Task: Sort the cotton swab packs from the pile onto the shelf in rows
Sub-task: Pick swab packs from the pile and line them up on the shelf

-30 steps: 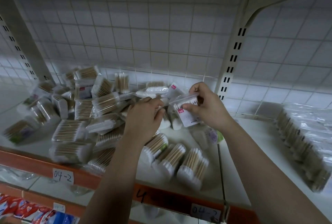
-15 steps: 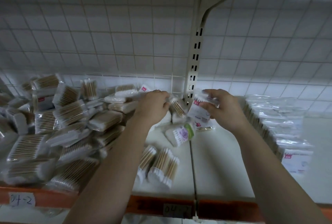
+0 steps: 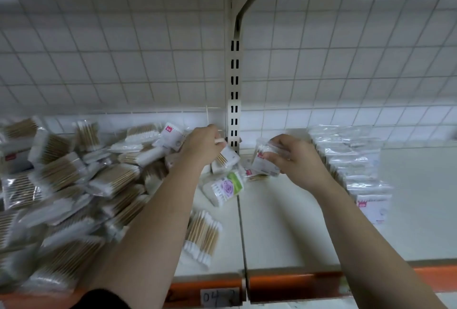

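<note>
Swab pack [image 3: 265, 163] inside right grip [image 3: 294, 157]

Your arms, two. Your left arm [image 3: 153, 222] was bare along the forearm and ended in a black sleeve [image 3: 99, 300] at the lower edge of view. Your right arm [image 3: 366, 234] was bare wherever it showed. Your left hand [image 3: 201, 144] and right hand [image 3: 294, 157] were both bare.

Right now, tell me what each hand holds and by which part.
Right hand pinches a swab pack by its top edge. Left hand grips a second pack by its upper end.
</note>
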Available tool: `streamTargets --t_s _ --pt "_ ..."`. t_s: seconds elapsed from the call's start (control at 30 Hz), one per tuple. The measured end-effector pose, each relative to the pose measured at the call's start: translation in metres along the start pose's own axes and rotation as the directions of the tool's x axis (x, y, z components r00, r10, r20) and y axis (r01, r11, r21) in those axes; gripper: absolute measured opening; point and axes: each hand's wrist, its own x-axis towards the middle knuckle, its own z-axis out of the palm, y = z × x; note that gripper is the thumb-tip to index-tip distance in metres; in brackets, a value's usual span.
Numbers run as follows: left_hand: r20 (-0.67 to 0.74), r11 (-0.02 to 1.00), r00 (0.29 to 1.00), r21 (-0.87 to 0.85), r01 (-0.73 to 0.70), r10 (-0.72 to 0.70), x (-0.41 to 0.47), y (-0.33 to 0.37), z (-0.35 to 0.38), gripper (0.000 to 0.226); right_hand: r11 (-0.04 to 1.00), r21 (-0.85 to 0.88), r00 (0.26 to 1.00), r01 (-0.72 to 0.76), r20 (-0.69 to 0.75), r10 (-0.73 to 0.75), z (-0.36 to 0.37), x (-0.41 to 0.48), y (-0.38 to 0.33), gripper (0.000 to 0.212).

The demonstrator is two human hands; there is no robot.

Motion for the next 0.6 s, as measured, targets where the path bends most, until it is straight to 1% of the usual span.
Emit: streamTargets --t_s 0.07,0.17,0.27,0.33,0.43,0.53,0.6 --pt "-0.009 0.998 1.000 -0.064 0.014 -0.015 -0.003 0.000 -0.002 0.031 1.000 0.001 1.000 0.000 -0.001 0.000 -0.001 0.000 -0.001 0.019" --pt "-0.013 0.992 1.000 -0.129 0.002 -0.004 -0.009 -0.002 -0.006 0.042 1.000 0.009 1.000 0.006 -0.003 -0.006 -0.003 0.000 -0.003 0.023" --pt "0.010 0.995 1.000 -0.097 -0.003 0.004 -0.017 -0.002 -0.010 0.048 0.999 0.015 0.999 0.043 -0.016 -0.043 -0.005 0.001 -0.006 0.023" --pt "0.001 0.995 1.000 -0.098 -0.011 0.011 -0.024 0.002 -0.012 0.042 0.998 0.000 0.997 0.067 -0.039 -0.067 -0.008 0.001 -0.009 0.024" --pt "-0.069 0.988 0.997 -0.147 -0.041 0.031 -0.034 0.016 -0.017 0.028 0.995 0.006 0.993 0.099 -0.061 -0.099 -0.020 0.000 -0.014 0.020" --pt "-0.139 0.976 0.988 -0.193 -0.101 0.074 -0.043 0.041 -0.021 0.033 0.988 0.054 0.986 0.142 -0.098 -0.136 -0.040 -0.003 -0.018 0.011" --pt "-0.201 0.963 0.975 -0.228 -0.144 0.098 -0.048 0.062 -0.021 0.033 0.984 0.052 0.979 0.168 -0.125 -0.160 -0.058 -0.005 -0.016 0.005"
